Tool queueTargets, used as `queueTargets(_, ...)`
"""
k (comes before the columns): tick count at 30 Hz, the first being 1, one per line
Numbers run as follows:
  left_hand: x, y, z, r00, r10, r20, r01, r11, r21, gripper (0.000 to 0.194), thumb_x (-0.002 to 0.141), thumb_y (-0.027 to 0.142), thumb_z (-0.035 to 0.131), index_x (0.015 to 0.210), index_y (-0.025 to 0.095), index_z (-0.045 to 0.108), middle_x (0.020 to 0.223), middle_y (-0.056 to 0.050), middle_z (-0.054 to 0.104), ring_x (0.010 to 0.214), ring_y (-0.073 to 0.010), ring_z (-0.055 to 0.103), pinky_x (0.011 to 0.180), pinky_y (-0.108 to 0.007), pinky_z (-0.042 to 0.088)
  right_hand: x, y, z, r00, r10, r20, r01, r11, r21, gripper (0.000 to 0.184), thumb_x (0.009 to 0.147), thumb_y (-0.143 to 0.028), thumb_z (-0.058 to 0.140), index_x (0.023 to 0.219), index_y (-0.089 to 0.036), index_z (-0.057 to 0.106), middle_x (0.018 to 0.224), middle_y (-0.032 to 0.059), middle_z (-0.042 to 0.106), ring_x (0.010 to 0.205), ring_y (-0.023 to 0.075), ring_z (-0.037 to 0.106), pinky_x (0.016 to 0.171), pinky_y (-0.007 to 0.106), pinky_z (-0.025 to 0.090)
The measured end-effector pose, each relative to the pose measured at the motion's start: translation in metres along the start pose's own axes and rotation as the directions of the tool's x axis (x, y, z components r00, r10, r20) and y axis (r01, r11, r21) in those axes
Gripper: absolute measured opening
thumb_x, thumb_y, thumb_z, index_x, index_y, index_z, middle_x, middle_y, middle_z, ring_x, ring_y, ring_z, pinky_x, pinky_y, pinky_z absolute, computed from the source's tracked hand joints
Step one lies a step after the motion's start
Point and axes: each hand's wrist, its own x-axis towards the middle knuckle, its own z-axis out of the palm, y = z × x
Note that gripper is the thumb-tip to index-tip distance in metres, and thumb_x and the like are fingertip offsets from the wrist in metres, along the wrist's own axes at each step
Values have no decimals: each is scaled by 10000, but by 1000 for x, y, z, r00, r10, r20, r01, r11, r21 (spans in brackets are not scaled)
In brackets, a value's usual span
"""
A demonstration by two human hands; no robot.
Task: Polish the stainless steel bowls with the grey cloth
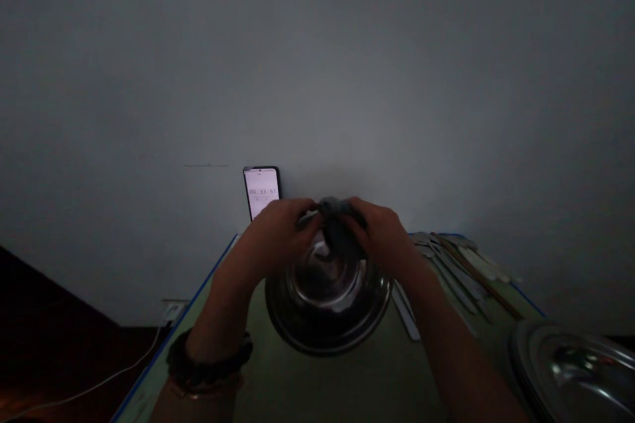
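A dark grey cloth [342,234] is bunched between my two hands, over the far part of a shiny steel bowl [327,334]. My right hand [380,231] has its fingers closed around the cloth. Pinched at the cloth's left side, my left hand [280,234] grips a small greyish piece, too dim to identify. The bowl stands on the green table top [322,390]; whether it is upright or upside down I cannot tell. A dark band and a thin bracelet circle my left wrist.
A phone [262,188] showing a timer leans on the wall behind my left hand. Several utensils [454,271] lie at the right, with a pale flat handle [407,314] beside the bowl. Steel dishes [575,363] sit at the lower right. A white cable [109,377] hangs at left.
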Motion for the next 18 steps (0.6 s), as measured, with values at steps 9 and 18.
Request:
queueTargets(9,-1,-6,-7,941,-116,-319,126,992,13,341,870,397,468,939,160,703,876,-70,731,774,-212,643,693,-290,438,-1,9,3,961,187,-206,-188,982,14,243,912,-368,445,908,-182,602,763,69,676,673,211,621,593,276,368)
queueTargets(18,2,-1,-3,999,39,26,-39,999,5,338,887,361,443,932,143,696,825,-69,733,693,-173,646,614,-262,440,-1,0,-4,999,26,23,-26,1000,14,193,913,-319,432,944,-196,579,840,60,677,755,189,620,667,277,405)
